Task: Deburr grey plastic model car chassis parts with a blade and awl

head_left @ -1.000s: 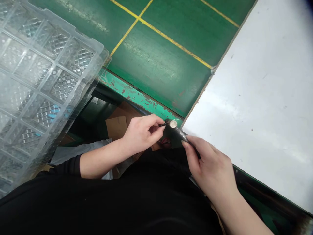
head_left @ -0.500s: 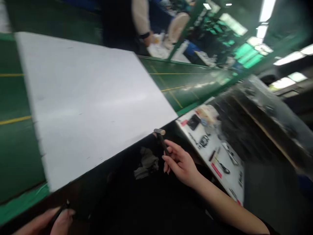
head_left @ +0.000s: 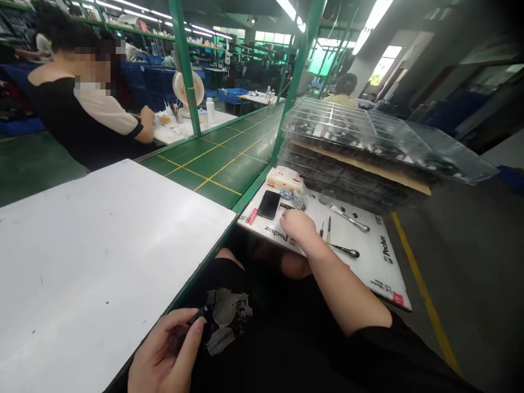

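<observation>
My left hand [head_left: 166, 352] is low in the view, its thumb and fingers pinching a small black part [head_left: 199, 315]. Beside those fingertips, a ragged grey patch [head_left: 225, 314] shows on the dark clothing over my lap. Out over the white board at the right, my right hand [head_left: 298, 225] is closed, seen from the back. The dark head of a small hammer [head_left: 286, 206] pokes out just beyond its knuckles; the handle is hidden by the hand. A black phone [head_left: 269, 204] lies just left of this hand.
A large white sheet [head_left: 82, 245] covers the near left of the green conveyor [head_left: 225, 164]. On the printed board [head_left: 380, 273] are a spoon-ended tool [head_left: 346, 250], another metal tool [head_left: 354, 219] and a tissue pack [head_left: 283, 178]. Clear trays [head_left: 368, 136] stand stacked behind. A co-worker [head_left: 94, 109] sits across.
The view has swung toward the right. My right hand has carried the small hammer from the sheet's edge to the board. My left hand, still pinching the black part, now shows beside my lap.
</observation>
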The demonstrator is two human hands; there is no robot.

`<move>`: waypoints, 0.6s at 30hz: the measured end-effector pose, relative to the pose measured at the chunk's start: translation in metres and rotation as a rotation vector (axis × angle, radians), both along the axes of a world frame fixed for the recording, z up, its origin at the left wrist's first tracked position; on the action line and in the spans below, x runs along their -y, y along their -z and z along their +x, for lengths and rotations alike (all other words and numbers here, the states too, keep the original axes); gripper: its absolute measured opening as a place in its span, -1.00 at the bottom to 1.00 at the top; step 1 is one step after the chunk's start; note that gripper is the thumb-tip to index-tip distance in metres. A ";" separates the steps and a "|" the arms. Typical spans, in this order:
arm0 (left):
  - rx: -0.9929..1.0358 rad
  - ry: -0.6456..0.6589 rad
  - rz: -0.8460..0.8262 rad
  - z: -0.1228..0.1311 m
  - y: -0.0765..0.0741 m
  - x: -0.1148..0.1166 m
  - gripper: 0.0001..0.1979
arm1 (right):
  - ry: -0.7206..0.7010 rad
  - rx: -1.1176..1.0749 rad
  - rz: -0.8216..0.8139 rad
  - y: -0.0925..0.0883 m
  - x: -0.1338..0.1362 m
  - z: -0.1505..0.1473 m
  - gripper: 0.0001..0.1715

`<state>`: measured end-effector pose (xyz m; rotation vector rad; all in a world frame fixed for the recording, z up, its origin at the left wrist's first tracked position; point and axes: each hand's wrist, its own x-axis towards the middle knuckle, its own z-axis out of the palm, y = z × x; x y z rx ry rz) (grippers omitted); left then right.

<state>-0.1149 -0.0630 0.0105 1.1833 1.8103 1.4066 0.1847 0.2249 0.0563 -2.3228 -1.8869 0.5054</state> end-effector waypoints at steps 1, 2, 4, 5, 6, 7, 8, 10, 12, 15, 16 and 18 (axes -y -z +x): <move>0.020 0.026 0.004 0.007 -0.007 -0.009 -0.68 | 0.003 0.019 -0.021 -0.001 -0.008 -0.001 -0.60; 0.047 0.045 0.014 0.014 -0.014 -0.018 -0.70 | -0.005 0.032 -0.031 -0.002 -0.014 -0.002 -0.60; 0.105 0.066 0.049 0.028 -0.025 -0.031 -0.74 | -0.039 0.044 -0.026 -0.004 -0.014 -0.005 -0.63; 0.130 0.088 0.065 0.035 -0.029 -0.038 -0.77 | -0.061 0.043 -0.013 -0.005 -0.009 -0.006 -0.65; 0.147 0.130 0.082 0.042 -0.033 -0.043 -0.80 | -0.084 0.038 0.006 -0.005 0.001 -0.007 -0.65; 0.159 0.172 0.097 0.049 -0.037 -0.049 -0.82 | -0.107 0.028 0.028 -0.006 0.014 -0.006 -0.64; 0.169 0.204 0.128 0.055 -0.040 -0.055 -0.84 | -0.140 -0.001 0.064 -0.006 0.030 -0.004 -0.59; 0.177 0.279 0.171 0.067 -0.045 -0.066 -0.88 | -0.249 -0.123 0.166 -0.007 0.068 0.005 -0.53; 0.173 0.350 0.192 0.079 -0.048 -0.075 -0.90 | -0.459 -0.597 0.355 -0.005 0.109 0.015 -0.63; 0.132 0.464 0.209 0.100 -0.050 -0.087 -0.87 | -0.511 -1.127 0.424 -0.001 0.158 0.027 -0.66; 0.102 0.504 0.220 0.107 -0.050 -0.091 -0.85 | -0.480 -1.209 0.447 0.000 0.169 0.030 -0.64; 0.025 0.588 0.273 0.123 -0.051 -0.098 -0.80 | -0.387 -1.277 0.504 0.004 0.183 0.037 -0.65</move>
